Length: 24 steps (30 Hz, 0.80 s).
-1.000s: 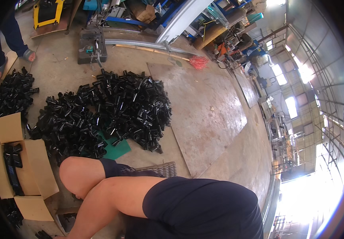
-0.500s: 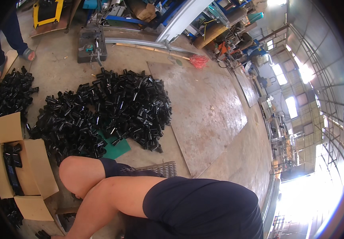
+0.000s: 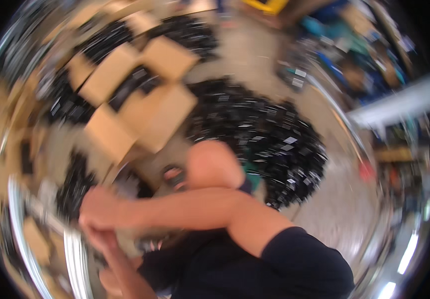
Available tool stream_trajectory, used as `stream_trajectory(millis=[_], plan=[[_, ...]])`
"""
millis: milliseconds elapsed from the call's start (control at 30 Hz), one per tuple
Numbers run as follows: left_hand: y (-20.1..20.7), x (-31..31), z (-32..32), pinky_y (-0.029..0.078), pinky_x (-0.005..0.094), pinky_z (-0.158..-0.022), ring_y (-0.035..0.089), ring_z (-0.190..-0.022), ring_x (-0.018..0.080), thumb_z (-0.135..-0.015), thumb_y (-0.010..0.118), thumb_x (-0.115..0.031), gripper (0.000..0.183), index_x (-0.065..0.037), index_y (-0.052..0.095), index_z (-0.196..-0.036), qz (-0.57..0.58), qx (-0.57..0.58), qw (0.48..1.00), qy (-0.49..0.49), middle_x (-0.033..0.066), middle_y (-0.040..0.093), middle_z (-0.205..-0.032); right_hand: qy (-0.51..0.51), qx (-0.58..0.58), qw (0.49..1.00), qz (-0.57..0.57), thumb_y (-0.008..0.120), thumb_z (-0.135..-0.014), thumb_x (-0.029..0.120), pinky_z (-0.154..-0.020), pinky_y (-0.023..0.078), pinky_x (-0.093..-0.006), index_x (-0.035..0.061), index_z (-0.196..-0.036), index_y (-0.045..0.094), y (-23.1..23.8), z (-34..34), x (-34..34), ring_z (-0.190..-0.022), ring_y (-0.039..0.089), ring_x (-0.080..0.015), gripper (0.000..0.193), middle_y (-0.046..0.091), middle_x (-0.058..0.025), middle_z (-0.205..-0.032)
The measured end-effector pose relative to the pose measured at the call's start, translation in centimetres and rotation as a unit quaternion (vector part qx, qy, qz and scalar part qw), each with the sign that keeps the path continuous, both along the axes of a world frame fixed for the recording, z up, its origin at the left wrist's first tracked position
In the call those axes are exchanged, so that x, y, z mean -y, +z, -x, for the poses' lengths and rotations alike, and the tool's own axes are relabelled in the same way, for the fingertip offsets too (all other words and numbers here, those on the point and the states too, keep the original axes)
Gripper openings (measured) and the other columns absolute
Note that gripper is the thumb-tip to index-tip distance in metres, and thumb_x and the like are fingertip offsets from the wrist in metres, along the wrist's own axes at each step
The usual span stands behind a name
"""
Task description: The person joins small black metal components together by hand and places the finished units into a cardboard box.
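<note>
Motion blur smears the whole view. My right arm reaches across to the left, and my right hand (image 3: 99, 207) is beside a heap of black plastic pieces (image 3: 78, 182). Coming up from the lower edge, my left hand (image 3: 99, 238) meets the right one or overlaps it. Fingers of both hands are too blurred to read, and anything between them is hidden. Beyond my right forearm stands an open cardboard box (image 3: 160, 117), flaps spread, with some black parts (image 3: 134, 87) inside. A large pile of black tubular parts (image 3: 269, 134) lies to its right.
More black parts (image 3: 187, 35) are heaped at the back, near another person's feet (image 3: 225, 20). Other cardboard boxes (image 3: 30, 149) stand on the left. Shelving with mixed items (image 3: 364, 60) fills the back right. A red-headed broom (image 3: 367, 169) lies on the floor.
The view has swung left, so the box and piles now sit further right. My left arm has come into view, and both hands are now together at the left.
</note>
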<state>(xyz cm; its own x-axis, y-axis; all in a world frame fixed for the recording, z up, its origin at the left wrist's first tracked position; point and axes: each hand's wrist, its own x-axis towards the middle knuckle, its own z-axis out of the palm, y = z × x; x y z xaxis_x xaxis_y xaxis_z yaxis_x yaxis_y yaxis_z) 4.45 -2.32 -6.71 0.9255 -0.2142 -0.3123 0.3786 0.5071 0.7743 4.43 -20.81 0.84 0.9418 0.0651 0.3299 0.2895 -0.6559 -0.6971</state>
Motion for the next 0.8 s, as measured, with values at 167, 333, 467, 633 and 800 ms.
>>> stream_trajectory(millis=[167, 333, 467, 633, 800], plan=[[5.7, -0.3, 1.5, 0.054, 0.0377, -0.092, 0.068, -0.103, 0.0210, -0.104, 0.062, -0.023, 0.019, -0.007, 0.066, -0.114, 0.035, 0.029, 0.997, 0.067, 0.0092, 0.070, -0.109, 0.156, -0.032, 0.979, 0.125, 0.065, -0.091, 0.036, -0.067, 0.058, -0.0434, 0.0123, -0.081, 0.079, 2.3, 0.2, -2.5, -0.083, 0.074, -0.0294, 0.029, 0.075, -0.0108, -0.083], [-1.5, -10.2, 6.2, 0.057, 0.0329, -0.078, 0.067, -0.089, 0.0154, -0.098, 0.071, -0.018, 0.019, -0.004, 0.067, -0.110, -0.181, -0.046, 0.949, 0.253, 0.0044, 0.070, -0.099, 0.308, -0.072, 0.928, 0.197, 0.066, -0.096, 0.037, -0.068, 0.056, -0.0489, 0.0049, -0.087, 0.068, 2.0, 1.3, -8.0, -0.078, 0.071, -0.0371, 0.034, 0.071, -0.0156, -0.079], [-8.2, -14.3, 8.9, 0.060, 0.0323, -0.065, 0.070, -0.071, 0.0176, -0.092, 0.077, -0.018, 0.022, -0.001, 0.067, -0.100, -0.289, -0.155, 0.903, 0.278, 0.0098, 0.072, -0.084, 0.360, -0.081, 0.890, 0.268, 0.065, -0.097, 0.039, -0.077, 0.058, -0.0459, 0.0025, -0.099, 0.069, 0.5, 1.4, -9.8, -0.091, 0.072, -0.0343, 0.037, 0.071, -0.0163, -0.095], [-16.8, -25.9, 16.1, 0.058, 0.0374, -0.069, 0.071, -0.074, 0.0213, -0.082, 0.084, -0.028, 0.033, -0.001, 0.072, -0.097, -0.455, -0.225, 0.760, 0.407, 0.0100, 0.072, -0.084, 0.436, -0.097, 0.856, 0.262, 0.065, -0.098, 0.038, -0.085, 0.055, -0.0465, 0.0016, -0.103, 0.066, 0.3, 3.6, -12.7, -0.101, 0.068, -0.0362, 0.037, 0.069, -0.0177, -0.099], [-9.0, -28.1, 11.3, 0.052, 0.0317, -0.083, 0.065, -0.088, 0.0158, -0.088, 0.079, -0.023, 0.032, 0.001, 0.070, -0.107, -0.443, -0.087, 0.723, 0.523, 0.0060, 0.072, -0.094, 0.398, -0.154, 0.866, 0.262, 0.065, -0.097, 0.037, -0.089, 0.053, -0.0477, 0.0022, -0.106, 0.066, 0.1, 0.5, -9.9, -0.104, 0.067, -0.0380, 0.036, 0.070, -0.0188, -0.105]])
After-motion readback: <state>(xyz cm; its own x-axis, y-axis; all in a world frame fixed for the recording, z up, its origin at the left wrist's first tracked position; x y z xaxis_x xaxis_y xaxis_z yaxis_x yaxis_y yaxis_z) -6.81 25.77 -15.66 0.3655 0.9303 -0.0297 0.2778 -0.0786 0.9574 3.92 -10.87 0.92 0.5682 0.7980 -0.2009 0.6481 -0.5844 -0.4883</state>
